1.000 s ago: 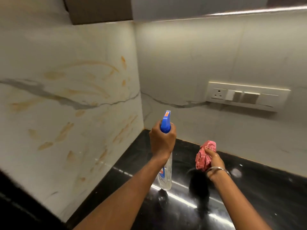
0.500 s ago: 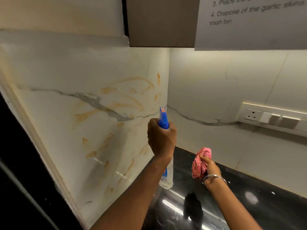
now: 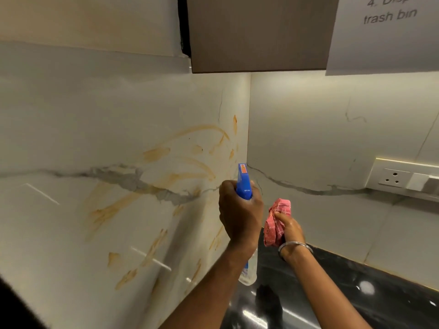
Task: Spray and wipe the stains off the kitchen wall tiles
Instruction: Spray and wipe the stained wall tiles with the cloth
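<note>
The left hand point(image 3: 240, 212) was wrapped tight round the neck of the spray bottle point(image 3: 244, 184), fingers curled on the far side where the trigger would sit. Whether the trigger was squeezed could not be told. The blue head stood up out of the fist, and the clear body hung below the wrist. Just to the right of that grip and a little lower, the right hand point(image 3: 291, 231) held a bunched pink cloth point(image 3: 276, 222), with a metal bangle point(image 3: 295, 246) on its wrist. The cloth was off the wall, touching nothing but the hand.

Beyond the nozzle and spreading away to the left of the grip, the wall tiles point(image 3: 95, 110) carried orange-brown stains point(image 3: 155, 154): arcs and smears above the bottle head, more streaks level with the fist, and blotches below it down toward the counter. No mist or wet run showed on them. The tiles to the right of the corner looked clean.

Judged from this, the job was at its start: the bottle was raised and aimed, nothing had been wiped, and the whole stained patch remained to be sprayed and rubbed.

Below both hands lay the dark glossy countertop point(image 3: 356, 293). Far right of the grip was a socket panel point(image 3: 403, 179), and overhead were a cabinet point(image 3: 261, 32) and a printed sheet point(image 3: 384, 39).
</note>
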